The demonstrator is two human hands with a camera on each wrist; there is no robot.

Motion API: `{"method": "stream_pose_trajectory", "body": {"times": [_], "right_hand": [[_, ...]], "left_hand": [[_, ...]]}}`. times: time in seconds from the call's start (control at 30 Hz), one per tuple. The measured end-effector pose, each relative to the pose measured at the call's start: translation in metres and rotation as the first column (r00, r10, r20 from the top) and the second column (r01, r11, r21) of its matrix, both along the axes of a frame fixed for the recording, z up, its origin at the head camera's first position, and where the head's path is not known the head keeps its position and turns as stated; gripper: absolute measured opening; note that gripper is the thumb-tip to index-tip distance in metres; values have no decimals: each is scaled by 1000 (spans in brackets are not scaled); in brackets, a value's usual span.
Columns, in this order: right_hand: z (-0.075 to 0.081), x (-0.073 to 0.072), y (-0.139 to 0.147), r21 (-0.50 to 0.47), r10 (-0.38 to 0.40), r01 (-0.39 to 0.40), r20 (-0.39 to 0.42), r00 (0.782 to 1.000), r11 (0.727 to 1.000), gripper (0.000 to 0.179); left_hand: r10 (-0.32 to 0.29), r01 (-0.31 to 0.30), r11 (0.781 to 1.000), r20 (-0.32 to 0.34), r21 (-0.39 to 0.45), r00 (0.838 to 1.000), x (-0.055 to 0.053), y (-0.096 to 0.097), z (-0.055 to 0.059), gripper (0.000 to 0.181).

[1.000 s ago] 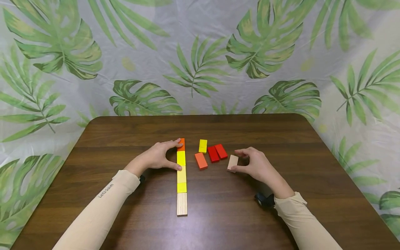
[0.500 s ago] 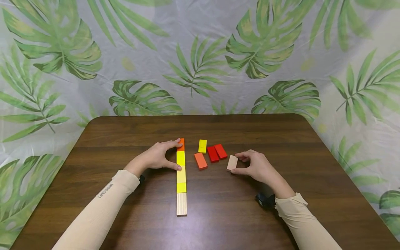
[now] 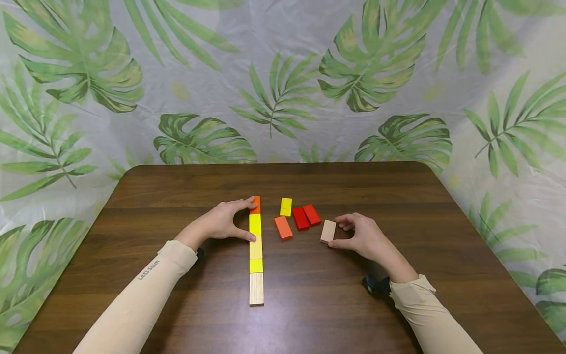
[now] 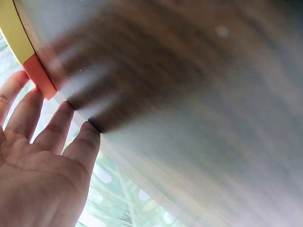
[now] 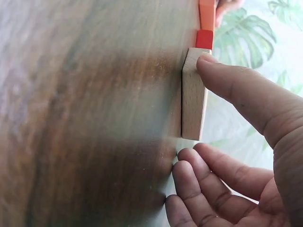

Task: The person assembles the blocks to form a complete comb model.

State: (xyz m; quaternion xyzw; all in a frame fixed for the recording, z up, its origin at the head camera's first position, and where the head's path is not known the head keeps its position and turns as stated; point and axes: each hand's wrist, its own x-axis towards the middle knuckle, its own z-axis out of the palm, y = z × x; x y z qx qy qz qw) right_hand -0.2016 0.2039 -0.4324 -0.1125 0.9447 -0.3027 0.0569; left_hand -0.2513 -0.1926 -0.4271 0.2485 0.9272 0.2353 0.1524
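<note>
In the head view, a straight row of flat blocks runs toward the person: an orange block (image 3: 256,208), a bright yellow block (image 3: 255,224), a pale yellow block (image 3: 255,248), a shorter yellow block (image 3: 256,266) and a striped wooden block (image 3: 256,289). My left hand (image 3: 223,220) spans the row's far part, fingertips at the orange block and thumb touching the row lower down. Its fingers look fairly straight in the left wrist view. My right hand (image 3: 360,235) is beside a beige wooden block (image 5: 194,94); the thumb touches it, while the fingertips sit just off its end.
Between the hands lie a yellow block (image 3: 286,207), an orange-red block (image 3: 283,228) and two red blocks (image 3: 300,219) side by side. They rest on a dark wood table (image 3: 199,305). A leaf-patterned cloth (image 3: 283,73) hangs behind the table's far edge.
My right hand has loosened slightly around the beige block, its fingertips shifting a little to the right. The left hand and the row stay as they were.
</note>
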Motion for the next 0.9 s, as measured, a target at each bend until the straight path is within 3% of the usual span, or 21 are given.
{"method": "stream_pose_trajectory", "body": {"times": [0.9], "right_hand": [[0,8,-8,5,-36,37,-51,998,999,55]], "left_hand": [[-6,6,1000,-1,5,1000,-1,-1,-1,109]]}}
